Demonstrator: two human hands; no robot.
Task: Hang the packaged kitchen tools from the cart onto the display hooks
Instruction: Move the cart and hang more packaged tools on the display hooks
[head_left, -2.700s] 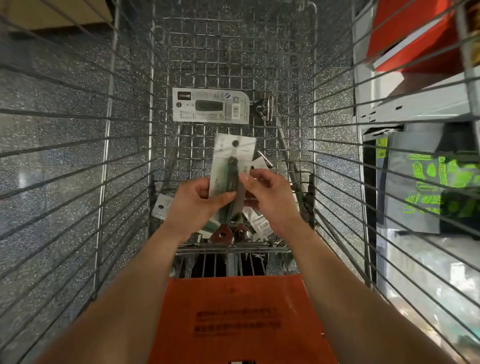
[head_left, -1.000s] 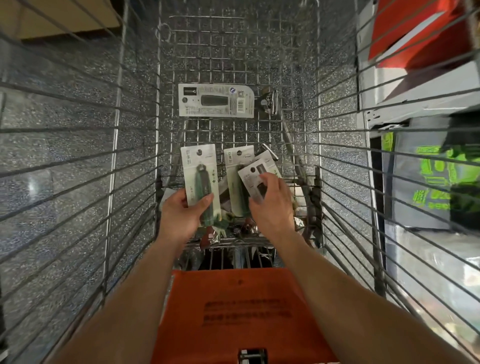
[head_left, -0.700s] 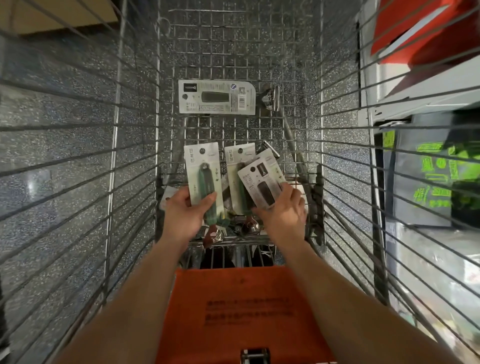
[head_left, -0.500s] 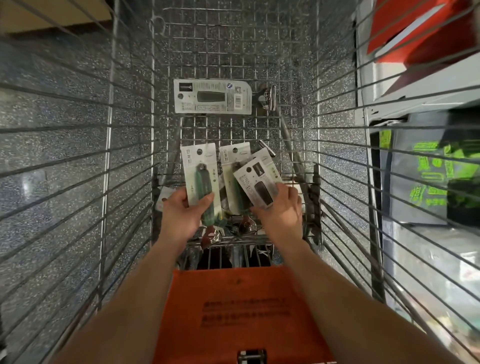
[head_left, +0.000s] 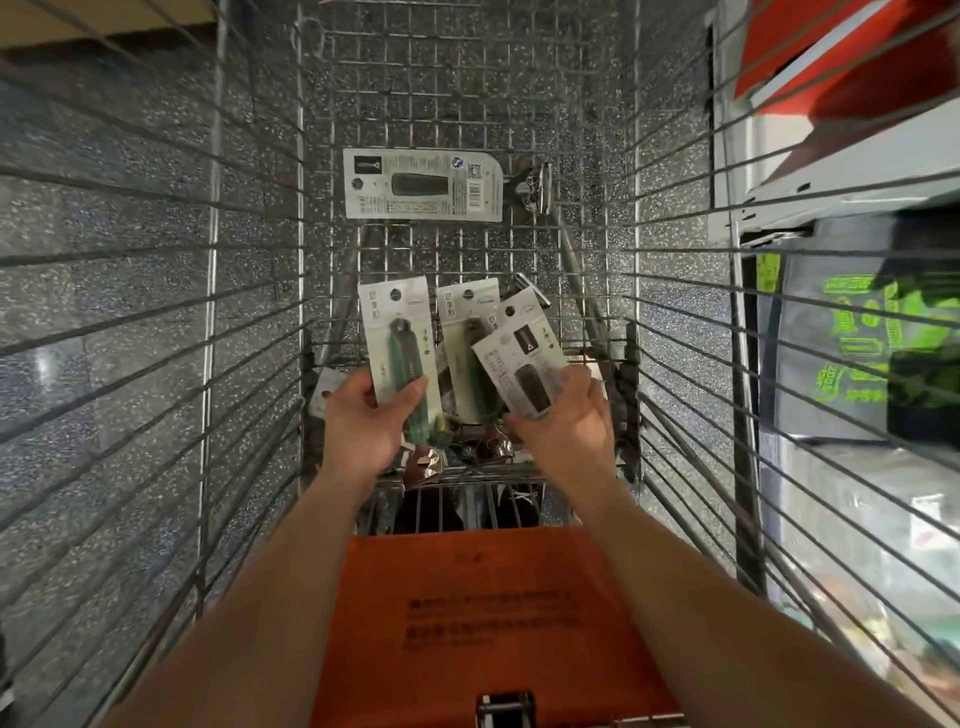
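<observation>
We look down into a wire cart (head_left: 457, 254), and both our hands reach inside it at the near end. Our left hand (head_left: 363, 426) pinches a packaged tool with a green handle (head_left: 400, 353): the thumb lies across the front of the card and the fingers are behind it. The card stands almost upright, with its hanging hole at the top. Our right hand (head_left: 566, 431) grips the lower end of a package with a black tool (head_left: 519, 358), the fingers curled around its edge. This card is tilted to the left. Between the two there is a second green package (head_left: 465, 348), partly covered by the black one. We cannot tell if a hand holds it or if it only leans in the cart.

Farther away, a long package (head_left: 423, 184) lies flat and crosswise on the bottom grid of the cart, and the metal head (head_left: 535, 187) of its tool sticks out on the right. Under our hands some shiny metal parts (head_left: 426, 462) of other tools lie at the near wall. A white card corner (head_left: 324, 387) shows beside our left wrist.

Nearest to us is the orange flap (head_left: 483, 597) of the cart, with printed text. Through the wires we see a speckled floor (head_left: 104, 208), and on the right a shelf with bags printed in green (head_left: 857, 338).
</observation>
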